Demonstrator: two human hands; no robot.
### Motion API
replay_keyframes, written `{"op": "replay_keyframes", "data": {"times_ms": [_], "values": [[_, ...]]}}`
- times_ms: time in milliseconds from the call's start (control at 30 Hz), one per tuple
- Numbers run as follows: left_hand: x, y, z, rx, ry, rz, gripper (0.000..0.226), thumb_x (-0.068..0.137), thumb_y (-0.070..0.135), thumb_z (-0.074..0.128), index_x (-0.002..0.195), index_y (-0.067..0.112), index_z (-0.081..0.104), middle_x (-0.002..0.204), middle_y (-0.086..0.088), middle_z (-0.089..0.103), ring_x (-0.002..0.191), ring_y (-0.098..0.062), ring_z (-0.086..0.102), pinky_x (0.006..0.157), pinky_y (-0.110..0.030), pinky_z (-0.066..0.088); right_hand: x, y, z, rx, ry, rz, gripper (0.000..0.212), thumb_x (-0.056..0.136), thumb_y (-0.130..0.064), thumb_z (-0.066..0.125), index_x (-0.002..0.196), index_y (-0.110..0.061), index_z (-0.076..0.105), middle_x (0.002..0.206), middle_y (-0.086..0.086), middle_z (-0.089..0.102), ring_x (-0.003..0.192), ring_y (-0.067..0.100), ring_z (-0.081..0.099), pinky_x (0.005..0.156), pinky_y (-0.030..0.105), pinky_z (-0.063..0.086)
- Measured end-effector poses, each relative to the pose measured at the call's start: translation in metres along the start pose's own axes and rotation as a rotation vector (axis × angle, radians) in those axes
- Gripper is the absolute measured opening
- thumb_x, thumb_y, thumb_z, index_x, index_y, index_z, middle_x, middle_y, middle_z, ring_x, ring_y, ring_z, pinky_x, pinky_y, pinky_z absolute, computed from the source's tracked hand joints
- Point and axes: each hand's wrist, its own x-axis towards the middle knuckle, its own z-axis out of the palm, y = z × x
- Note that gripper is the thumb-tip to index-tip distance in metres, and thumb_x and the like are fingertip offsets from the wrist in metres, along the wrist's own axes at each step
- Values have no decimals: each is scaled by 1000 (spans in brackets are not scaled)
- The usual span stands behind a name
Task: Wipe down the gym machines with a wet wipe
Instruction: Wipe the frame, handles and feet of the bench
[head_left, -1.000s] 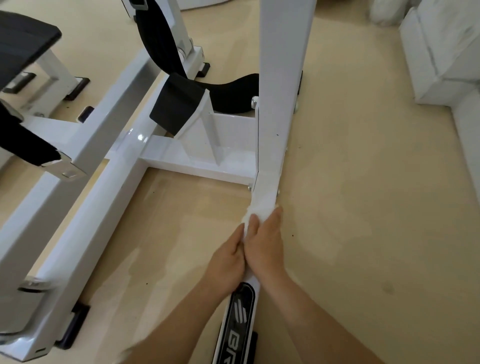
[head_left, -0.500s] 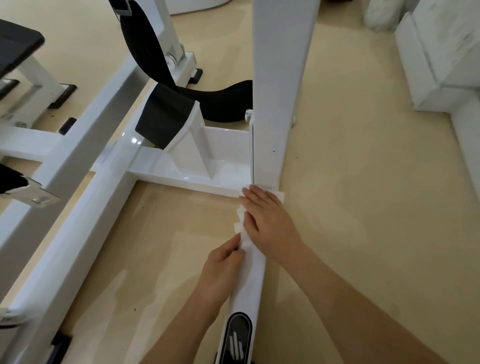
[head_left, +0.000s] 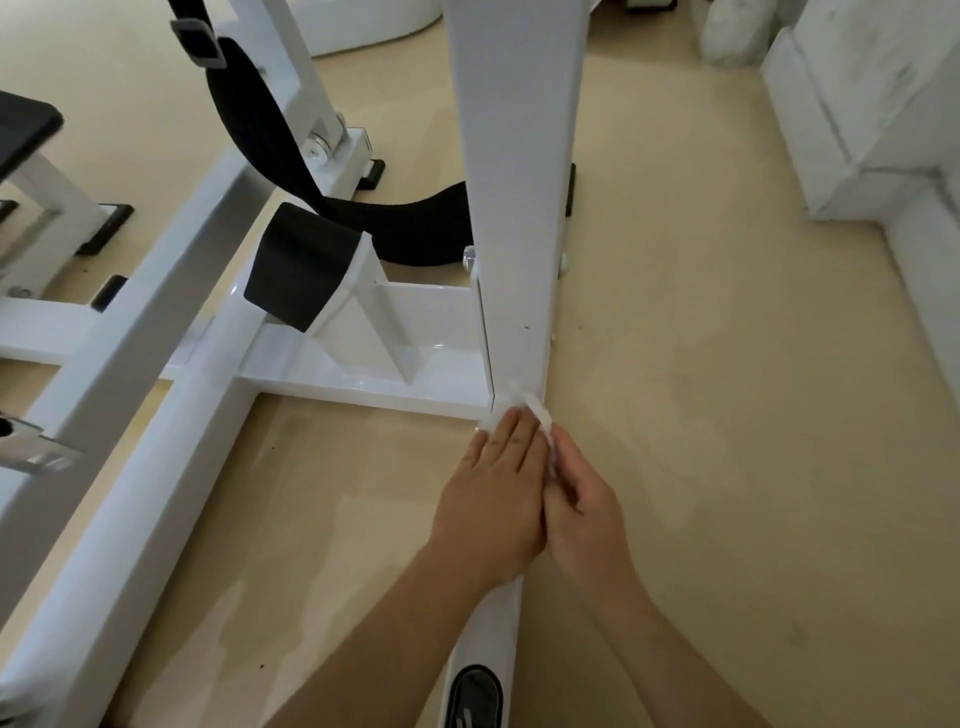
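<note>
A white gym machine stands on the beige floor, its upright post (head_left: 514, 208) rising from a low floor rail (head_left: 491, 623). The crumpled white wet wipe (head_left: 527, 405) lies on the rail at the foot of the post. My left hand (head_left: 493, 488) presses flat on the wipe with straight fingers. Touching it on the right, my right hand (head_left: 582, 514) pinches the wipe's right edge with curled fingers. Most of the wipe is hidden under my hands.
A white cross beam (head_left: 363, 387) joins the post to a long diagonal frame beam (head_left: 130, 467). A black strap (head_left: 249, 119) and a black pad (head_left: 301, 270) hang over it. A black-topped bench (head_left: 26, 130) stands far left, with white blocks (head_left: 857, 104) at the right.
My hands have swapped roles: the left moved forward onto the wipe, the right slid off to its right edge. The wipe has gone from mid rail to the foot of the post.
</note>
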Motion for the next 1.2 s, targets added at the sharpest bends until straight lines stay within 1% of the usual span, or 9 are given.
{"op": "replay_keyframes", "data": {"times_ms": [267, 400, 500, 600, 700, 867, 933, 1067, 1200], "values": [[-13, -27, 14, -51, -56, -72, 70, 94, 43, 13, 153, 6, 17, 158, -14, 22, 142, -22, 31, 116, -43, 27, 14, -7, 19, -173, -65, -119, 50, 100, -11, 41, 149, -16, 32, 156, -12, 18, 143, 0, 18, 117, 18, 17], [-45, -3, 15, -151, -34, -244, 66, 87, 33, 24, 144, 5, 37, 141, -9, 51, 122, -20, 56, 104, -38, 41, -8, 15, 10, -385, 11, -187, 51, 90, -16, 35, 139, -13, 50, 145, -5, 44, 129, 7, 47, 101, 4, 30], [-58, 9, 2, -283, 29, -284, 63, 86, 29, 30, 146, 10, 35, 144, -3, 47, 126, -18, 51, 104, -30, 43, -26, 23, 12, -411, 39, 5, 44, 102, -23, 34, 144, -22, 42, 117, 5, 69, 97, 16, 67, 76, 13, 41], [-44, 12, -13, -578, 63, -390, 67, 90, 47, 19, 151, 20, 21, 151, 6, 35, 131, -10, 41, 97, -16, 32, -7, 8, 25, -204, 96, 99, 43, 103, -18, 37, 145, -17, 42, 123, 4, 64, 112, 17, 60, 85, 16, 39], [-16, 10, -17, -929, 78, -529, 56, 102, 19, 34, 154, 18, 12, 150, 3, 37, 128, -8, 42, 98, -15, 31, 16, -16, 28, -221, 127, 115, 42, 101, -16, 38, 142, -9, 45, 134, 9, 58, 122, 22, 54, 91, 17, 34], [-5, 17, -33, -846, 123, -536, 56, 100, 15, 38, 153, 20, 18, 128, -3, 56, 94, -10, 54, 75, -20, 38, 29, -33, 3, -502, 100, 83, 18, 89, -12, 51, 78, -12, 65, 84, 10, 70, 82, 29, 64, 63, 30, 41], [-1, 22, -48, -798, 221, -487, 53, 97, 11, 40, 148, 23, 30, 111, 5, 56, 86, -7, 49, 65, -18, 33, 42, -39, -9, -299, 172, 170, 24, 84, -9, 57, 60, -12, 60, 65, 5, 64, 67, 24, 61, 55, 28, 39], [8, 35, -83, -1013, 347, -513, 45, 93, 7, 42, 134, 26, 46, 113, 17, 50, 102, -4, 52, 71, -5, 36, 59, -73, -18, 508, 325, 282, 20, 81, 3, 64, 87, -15, 70, 86, 10, 73, 75, 23, 69, 68, 32, 56], [7, 31, -113, -1034, 416, -466, 42, 90, 3, 44, 125, 26, 50, 122, 10, 53, 110, -4, 52, 89, -14, 45, 47, -118, 6, 561, 342, 96, 17, 90, -11, 60, 96, -18, 74, 92, 0, 75, 85, 16, 71, 77, 29, 57]]}}
